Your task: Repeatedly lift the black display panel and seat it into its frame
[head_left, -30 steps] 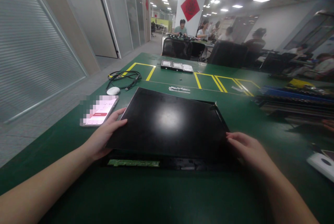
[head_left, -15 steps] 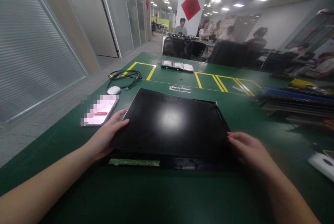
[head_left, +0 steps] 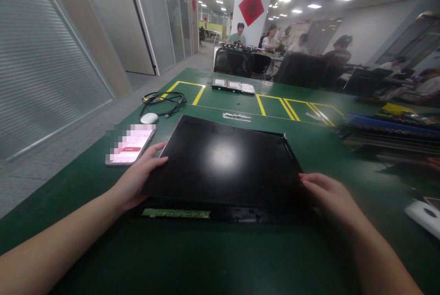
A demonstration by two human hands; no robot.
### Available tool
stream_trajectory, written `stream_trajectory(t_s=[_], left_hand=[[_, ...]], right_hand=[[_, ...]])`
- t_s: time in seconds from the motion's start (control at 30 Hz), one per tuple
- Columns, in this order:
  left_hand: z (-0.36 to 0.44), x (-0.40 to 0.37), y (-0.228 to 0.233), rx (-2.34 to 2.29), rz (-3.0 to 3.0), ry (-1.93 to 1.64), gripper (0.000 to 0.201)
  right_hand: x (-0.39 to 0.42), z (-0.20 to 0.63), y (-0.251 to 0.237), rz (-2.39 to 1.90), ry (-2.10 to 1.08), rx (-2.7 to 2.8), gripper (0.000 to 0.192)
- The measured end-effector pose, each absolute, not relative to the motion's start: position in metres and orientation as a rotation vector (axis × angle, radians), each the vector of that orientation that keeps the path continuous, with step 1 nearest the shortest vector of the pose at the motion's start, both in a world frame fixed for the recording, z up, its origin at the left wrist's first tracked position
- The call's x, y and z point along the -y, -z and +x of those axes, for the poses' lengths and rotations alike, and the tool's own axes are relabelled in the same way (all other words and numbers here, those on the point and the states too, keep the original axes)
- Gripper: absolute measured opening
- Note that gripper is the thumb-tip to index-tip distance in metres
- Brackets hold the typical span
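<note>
In an open office, with a pillar (head_left: 237,40) bearing a red diamond-shaped decoration (head_left: 251,6) at the far side, people (head_left: 271,42) seated beyond dark chairs (head_left: 233,61), and slatted blinds (head_left: 44,56) to the left; across the foreground, a green table (head_left: 206,258), marked at the far end with yellow tape (head_left: 199,96).

At the near middle of the table, a glossy black panel (head_left: 220,166), screen-like, with a bright reflection on the face; under and around it, a dark frame (head_left: 250,215), exposed along the near side and at the right edge, with a green circuit strip (head_left: 176,214) on the near left part.

At the panel's left edge, the left hand (head_left: 135,178), grasping it, thumb over the top and fingers against the side; at the right edge, near the right corner, the right hand (head_left: 326,192), fingertips pinched on the panel; cannot tell whether on the frame too.

Just beyond the left hand, a phone (head_left: 132,146) with a lit, partly pixelated screen; farther on, a white mouse (head_left: 149,118), then a coiled black cable (head_left: 181,97); beyond the panel, whitish strips (head_left: 236,116) and three flat boxes (head_left: 233,86) in a row; far to the right, blurred blue and dark items (head_left: 381,120); nearer on the right, a white device (head_left: 424,217) with a dark oval.
</note>
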State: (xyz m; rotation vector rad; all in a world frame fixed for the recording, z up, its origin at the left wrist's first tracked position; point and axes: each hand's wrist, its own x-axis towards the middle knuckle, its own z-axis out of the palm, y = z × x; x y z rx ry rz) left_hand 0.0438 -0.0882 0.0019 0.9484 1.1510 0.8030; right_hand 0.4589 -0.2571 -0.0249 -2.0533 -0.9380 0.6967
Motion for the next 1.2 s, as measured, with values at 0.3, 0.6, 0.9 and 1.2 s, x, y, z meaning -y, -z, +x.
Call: stream_trajectory(t_s=[0.3, 0.6, 0.9, 1.2], left_hand=[[0.0485, 0.0920, -0.0080, -1.168, 0.949, -0.827, 0.057], [0.0465, 0.0912, -0.0071, -1.171, 0.971, -0.811, 0.059], [0.0452, 0.0923, -0.0045, -1.120, 0.988, -0.799, 0.061], [0.0436, 0.0899, -0.0030, -1.156, 1.026, -0.761, 0.059]], right_hand=[[0.2588, 0.4601, 0.0275, -2.019, -0.713, 0.916, 0.033], [0.2571, 0.4593, 0.0267, -2.010, -0.706, 0.912, 0.034], [0.2584, 0.4557, 0.0262, -2.046, -0.681, 0.894, 0.035], [0.2583, 0.4611, 0.0295, -2.044, -0.703, 0.892, 0.034]])
